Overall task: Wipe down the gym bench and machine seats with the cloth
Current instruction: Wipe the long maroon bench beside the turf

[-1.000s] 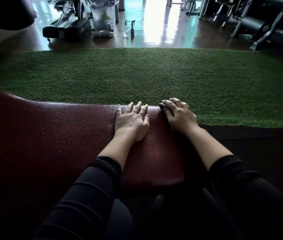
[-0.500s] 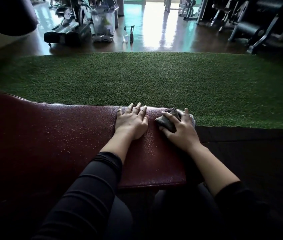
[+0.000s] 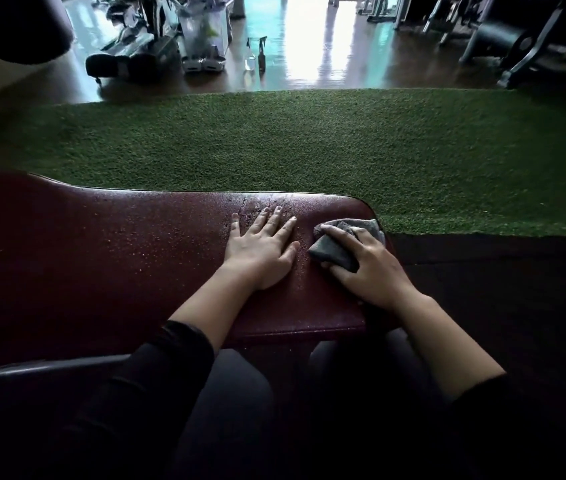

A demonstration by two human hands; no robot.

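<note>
Droplet-beaded maroon bench [image 3: 118, 258]: left hand [image 3: 262, 249] flat, fingers spread; right hand [image 3: 366, 268] grips grey cloth [image 3: 335, 252].

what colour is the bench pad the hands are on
Dark maroon red, speckled with small droplets; the bench pad shows best in the head view, the only one.

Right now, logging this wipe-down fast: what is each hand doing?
Left hand: open, flat on the bench pad, holding nothing.
Right hand: closed on the grey cloth, at the pad's right end.
</note>
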